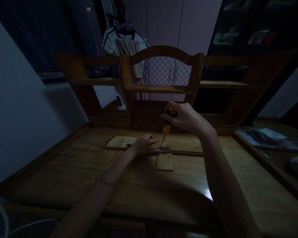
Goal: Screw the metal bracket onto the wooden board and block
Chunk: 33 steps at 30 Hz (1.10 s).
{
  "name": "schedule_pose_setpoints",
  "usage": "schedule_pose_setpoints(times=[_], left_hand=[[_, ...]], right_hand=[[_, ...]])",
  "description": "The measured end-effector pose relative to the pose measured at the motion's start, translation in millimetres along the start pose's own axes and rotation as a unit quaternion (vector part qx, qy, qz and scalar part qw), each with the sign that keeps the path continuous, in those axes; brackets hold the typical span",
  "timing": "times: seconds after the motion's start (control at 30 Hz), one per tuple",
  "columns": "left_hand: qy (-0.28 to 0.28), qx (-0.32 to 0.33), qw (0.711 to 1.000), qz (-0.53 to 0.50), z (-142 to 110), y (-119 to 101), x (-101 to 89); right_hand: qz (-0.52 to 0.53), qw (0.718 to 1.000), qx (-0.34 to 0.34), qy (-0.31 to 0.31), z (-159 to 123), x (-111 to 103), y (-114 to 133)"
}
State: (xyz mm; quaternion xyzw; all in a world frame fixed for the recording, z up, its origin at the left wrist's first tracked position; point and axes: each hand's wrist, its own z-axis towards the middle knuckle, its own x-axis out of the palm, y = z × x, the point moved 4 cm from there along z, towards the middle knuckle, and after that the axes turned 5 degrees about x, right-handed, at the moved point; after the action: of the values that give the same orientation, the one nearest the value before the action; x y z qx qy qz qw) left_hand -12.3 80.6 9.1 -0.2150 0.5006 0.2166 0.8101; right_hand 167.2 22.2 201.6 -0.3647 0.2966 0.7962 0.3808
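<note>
A screwdriver (167,127) with a yellow-and-black handle is gripped from above in my right hand (185,115). Its shaft slants down, and the tip meets a small metal hinge (165,148). That hinge sits where a long wooden board (186,147) borders a small square wooden piece (165,162). My left hand (145,145) lies on the long board, fingers stretched apart, with fingertips beside the hinge. Small metal bits (123,140), probably screws, lie on the board's left part.
A wooden shelf unit (161,89) stands along the back of the wooden tabletop (129,195). Thin metal items (66,153) lie at left. Papers and plastic packets (273,135) rest on a surface at right. A white cable (32,224) runs at lower left.
</note>
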Motion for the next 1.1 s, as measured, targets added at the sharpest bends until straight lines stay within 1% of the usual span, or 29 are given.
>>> schedule_pose_setpoints(times=[0.27, 0.47, 0.57, 0.8, 0.97, 1.1], left_hand=[[0.0, -0.004, 1.0, 0.0, 0.5, 2.9, 2.6], [-0.015, 0.006, 1.0, 0.003, -1.0, -2.2, -0.6], [-0.02, 0.005, 1.0, 0.0, -1.1, -2.6, -1.2], [0.004, 0.009, 1.0, -0.008, 0.8, -0.2, -0.9], [0.0, 0.002, 1.0, -0.001, 0.6, -0.4, -0.4], [-0.002, 0.011, 1.0, -0.003, 0.1, -0.6, 0.4]], right_hand=[[0.052, 0.997, -0.009, 0.05, -2.0, 1.2, 1.6], [0.025, 0.999, -0.007, 0.034, -4.5, 1.3, 7.1], [0.012, 0.999, -0.01, 0.039, -5.6, 0.2, 10.4], [0.005, 1.0, 0.008, 0.029, -4.2, -2.9, 5.6], [0.012, 0.999, 0.009, 0.028, -3.3, -1.6, 3.5], [0.019, 0.999, 0.014, 0.036, -3.2, 0.9, 3.9]])
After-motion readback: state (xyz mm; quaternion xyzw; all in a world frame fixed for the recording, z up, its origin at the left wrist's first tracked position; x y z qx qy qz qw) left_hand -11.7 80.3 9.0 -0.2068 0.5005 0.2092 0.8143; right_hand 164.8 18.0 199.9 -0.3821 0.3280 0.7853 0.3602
